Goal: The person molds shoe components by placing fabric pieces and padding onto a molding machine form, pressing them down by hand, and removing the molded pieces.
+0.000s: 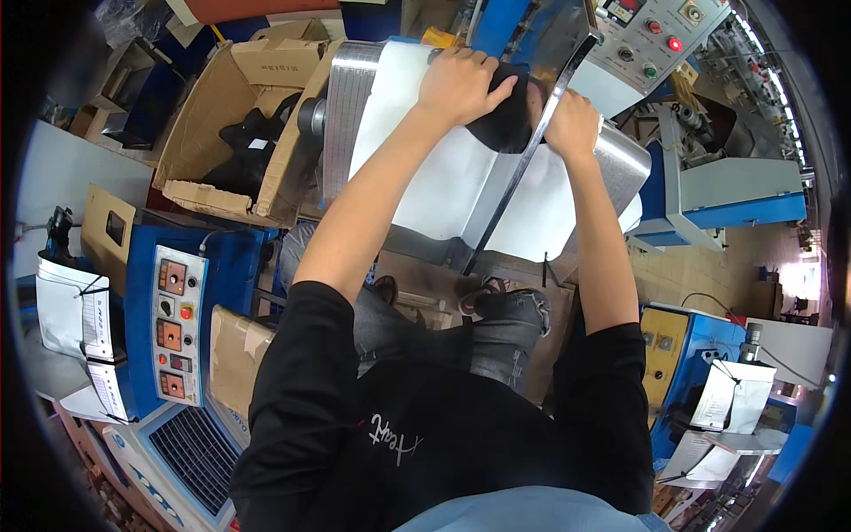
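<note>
A black, curved piece of material (pixel 499 127) lies on a white sheet (pixel 424 182) draped over a machine's metal bed. My left hand (pixel 459 86) rests at the piece's left side, fingers together over the far edge and thumb stretched apart onto the black material. Across the bed slants a long, narrow metal bar (pixel 523 168), to the right of the piece. My right hand (pixel 570 124) is just beyond this bar, next to the piece's right edge. The bar hides part of it, so its grip does not show clearly.
At the left an open cardboard box (pixel 191 133) holds black pieces (pixel 253 146). A control panel (pixel 660 40) with knobs and a lit red lamp stands at the far right. Blue machine cabinets (pixel 235 284) flank me. My legs (pixel 399 337) are below the bed.
</note>
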`<act>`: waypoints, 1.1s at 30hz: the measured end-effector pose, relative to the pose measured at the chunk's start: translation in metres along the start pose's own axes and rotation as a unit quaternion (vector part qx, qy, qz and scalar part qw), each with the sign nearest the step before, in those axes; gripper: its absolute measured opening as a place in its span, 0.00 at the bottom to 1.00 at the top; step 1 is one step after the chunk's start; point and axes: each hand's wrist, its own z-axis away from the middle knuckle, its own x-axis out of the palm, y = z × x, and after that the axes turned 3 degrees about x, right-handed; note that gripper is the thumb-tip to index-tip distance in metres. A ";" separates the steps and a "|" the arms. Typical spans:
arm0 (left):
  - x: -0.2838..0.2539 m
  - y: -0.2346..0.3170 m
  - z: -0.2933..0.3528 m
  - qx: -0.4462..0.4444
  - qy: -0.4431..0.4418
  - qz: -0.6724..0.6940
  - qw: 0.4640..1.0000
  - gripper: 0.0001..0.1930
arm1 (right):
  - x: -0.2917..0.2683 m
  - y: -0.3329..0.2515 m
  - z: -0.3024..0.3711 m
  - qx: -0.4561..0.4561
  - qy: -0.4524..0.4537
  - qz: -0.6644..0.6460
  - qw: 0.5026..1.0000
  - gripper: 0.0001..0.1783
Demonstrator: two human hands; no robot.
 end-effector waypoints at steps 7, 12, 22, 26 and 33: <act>0.000 0.006 0.000 -0.009 0.013 -0.006 1.000 0.23 | 0.001 0.002 0.000 0.000 0.008 -0.013 1.000 0.20; -0.002 0.007 0.000 -0.014 0.017 0.000 1.000 0.22 | -0.004 0.000 0.002 0.004 0.013 -0.011 1.000 0.20; -0.003 0.009 -0.005 0.003 0.015 0.018 1.000 0.20 | -0.004 0.003 0.004 -0.011 0.062 -0.027 0.998 0.19; -0.007 0.010 -0.006 0.006 0.010 0.016 1.000 0.19 | 0.000 0.005 0.003 -0.019 0.083 -0.047 0.995 0.20; -0.010 0.014 -0.007 0.011 -0.004 0.011 1.000 0.20 | 0.000 0.006 0.004 -0.013 0.077 -0.052 0.996 0.21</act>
